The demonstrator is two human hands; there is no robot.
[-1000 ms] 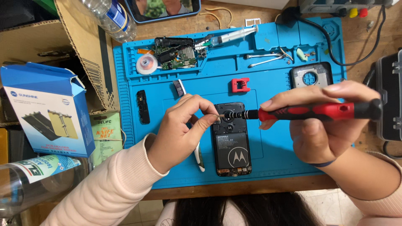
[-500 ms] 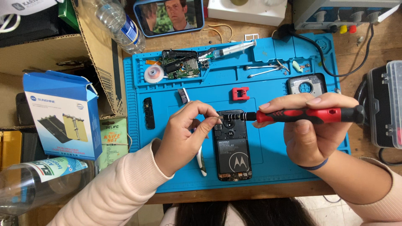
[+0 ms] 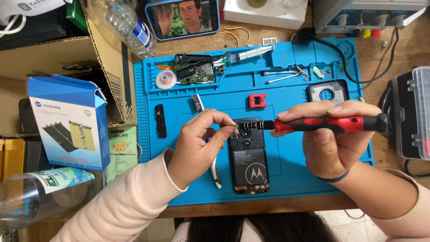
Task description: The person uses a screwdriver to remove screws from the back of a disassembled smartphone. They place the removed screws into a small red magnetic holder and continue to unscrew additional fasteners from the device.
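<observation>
Head view shows the right hand [image 3: 333, 143] grasping a red-and-black precision screwdriver [image 3: 322, 124], the left hand's [image 3: 201, 145] fingers [image 3: 221, 122] pinching at its tip over the opened black phone [image 3: 249, 157] (likely fragile, best held by its edges) on the blue silicone surface [image 3: 295, 166], a blue-and-white cardboard box [image 3: 71, 121] standing left.

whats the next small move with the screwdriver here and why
Probably bring the screwdriver tip and the left hand fingertips fully together, then lower the tip toward the opened phone. The right hand holds the tool level above the phone's top edge, and the left fingertips pinch right at its tip, perhaps on a bit or screw too small to make out.
</observation>
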